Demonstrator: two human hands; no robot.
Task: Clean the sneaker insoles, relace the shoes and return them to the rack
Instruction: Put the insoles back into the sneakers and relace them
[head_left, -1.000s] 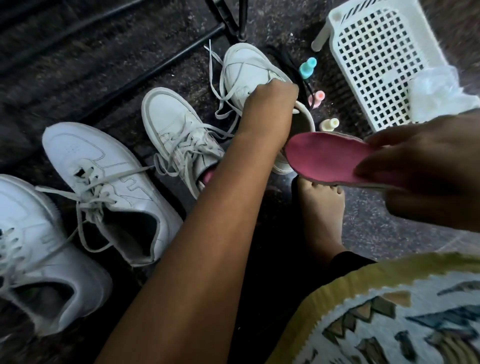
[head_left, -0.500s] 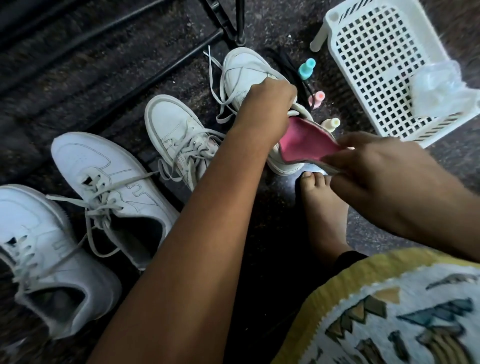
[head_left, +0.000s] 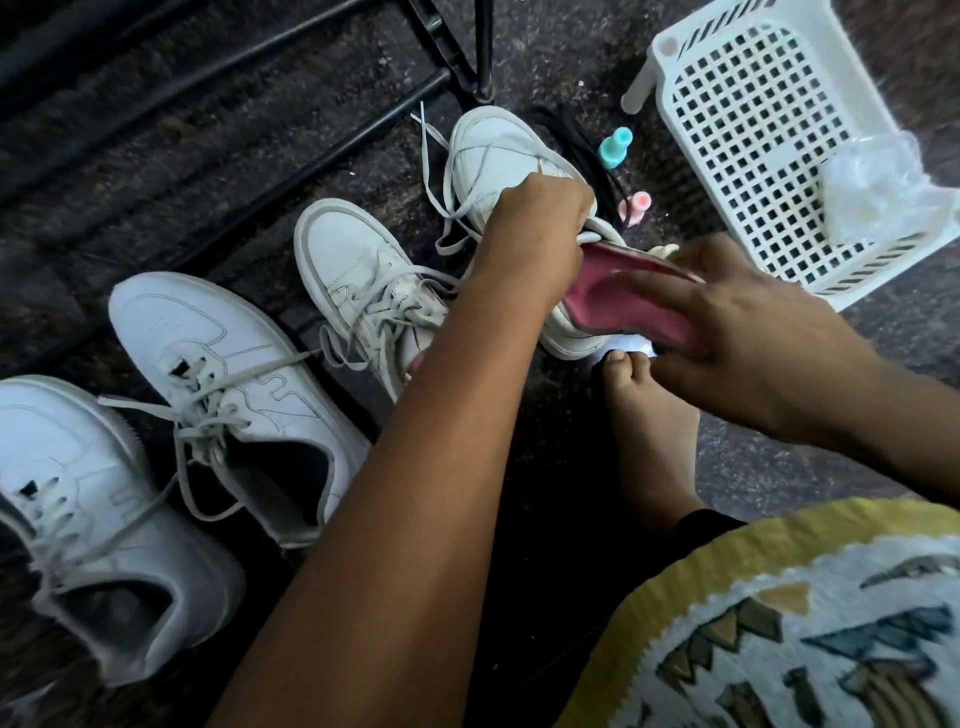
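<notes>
My left hand (head_left: 535, 234) grips the collar of a white sneaker (head_left: 488, 156) with loose laces, holding its mouth apart. My right hand (head_left: 737, 332) holds a pink insole (head_left: 613, 291), whose front end is tucked into that sneaker's opening. A matching off-white sneaker (head_left: 363, 280) lies just left of it, with pink showing inside. Two larger white sneakers (head_left: 218, 374) (head_left: 88, 509) sit further left, laced loosely, their openings dark.
A white perforated plastic basket (head_left: 769, 145) lies on its side at top right with a crumpled clear bag (head_left: 883, 187) on it. Small teal (head_left: 615, 148) and pink bottles (head_left: 636, 208) and a black lace (head_left: 576, 140) lie beside it. Black rack bars (head_left: 332, 150) cross behind. My bare foot (head_left: 649, 415) rests below.
My right hand has brought the pink insole leftward and down from the open air into the mouth of the sneaker my left hand holds.
</notes>
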